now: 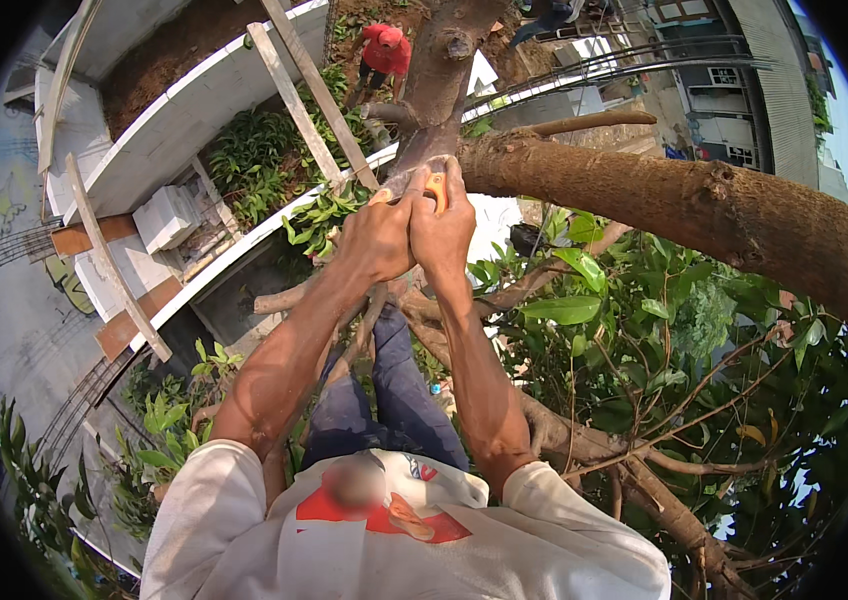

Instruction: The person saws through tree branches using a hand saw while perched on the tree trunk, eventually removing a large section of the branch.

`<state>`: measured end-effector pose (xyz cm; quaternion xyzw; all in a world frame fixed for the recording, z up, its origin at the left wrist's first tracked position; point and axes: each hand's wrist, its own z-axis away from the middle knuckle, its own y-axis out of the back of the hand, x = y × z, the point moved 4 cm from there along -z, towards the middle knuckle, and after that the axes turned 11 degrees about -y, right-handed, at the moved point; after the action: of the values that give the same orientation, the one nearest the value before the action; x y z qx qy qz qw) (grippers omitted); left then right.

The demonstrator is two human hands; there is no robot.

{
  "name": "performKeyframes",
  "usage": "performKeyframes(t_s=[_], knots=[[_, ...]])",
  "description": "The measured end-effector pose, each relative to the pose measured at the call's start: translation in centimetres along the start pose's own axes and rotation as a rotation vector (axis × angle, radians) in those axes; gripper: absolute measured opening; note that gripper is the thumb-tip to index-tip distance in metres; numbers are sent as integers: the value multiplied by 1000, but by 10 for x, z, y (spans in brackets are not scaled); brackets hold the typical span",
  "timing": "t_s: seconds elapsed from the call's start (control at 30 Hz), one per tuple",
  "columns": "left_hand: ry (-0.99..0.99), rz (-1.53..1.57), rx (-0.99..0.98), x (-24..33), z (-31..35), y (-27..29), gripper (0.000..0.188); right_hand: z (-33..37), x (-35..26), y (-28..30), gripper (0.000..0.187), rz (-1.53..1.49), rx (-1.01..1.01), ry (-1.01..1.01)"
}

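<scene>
Both my hands are closed together round the orange handle [436, 188] of what looks like a hand saw, at the upper middle in front of the trunk. My right hand [444, 232] wraps the handle, its fingers pointing up. My left hand [380, 236] presses against it from the left, fingers curled, with a bit of orange showing beside them. Just beyond the hands the upright tree trunk [437, 88] rises. The tool's blade cannot be made out clearly against the bark. A thick brown limb [674, 196] runs off to the right from the trunk beside my right hand.
Branches and leaves [634, 340] surround my legs [389, 385] and fill the lower right. Far below, a person in red [385, 52] stands near white walls [199, 92]. Wooden planks [296, 103] lean at the upper left. Dark cables [634, 58] cross the upper right.
</scene>
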<state>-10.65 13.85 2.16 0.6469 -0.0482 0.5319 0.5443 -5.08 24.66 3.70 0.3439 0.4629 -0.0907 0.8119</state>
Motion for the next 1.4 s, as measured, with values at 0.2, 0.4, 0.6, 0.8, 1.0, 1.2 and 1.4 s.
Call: performKeyframes(t_s=[0.2,0.4,0.6,0.8,1.0,1.2,1.4], knots=[[130,26,-136,25,18,-20,77,6,32,13,64,-69,-99,-98],[-49,74,60,9,25,-27,88,35,33,11,65,64,2,209],[-27,-76,1,-5,-36,-15,86,-56,12,-4,65,-58,-35,7],[-174,-57,195,5,83,-37,91,95,41,7,68,-75,-33,205],[-151,-51,72,-14,-51,-25,64,-84,21,-4,69,-165,19,-92],[-239,-9,295,10,124,-32,93,132,51,-10,71,-60,-49,155],[-81,-6,-39,-9,-85,-1,41,-102,3,-6,62,-231,90,41]])
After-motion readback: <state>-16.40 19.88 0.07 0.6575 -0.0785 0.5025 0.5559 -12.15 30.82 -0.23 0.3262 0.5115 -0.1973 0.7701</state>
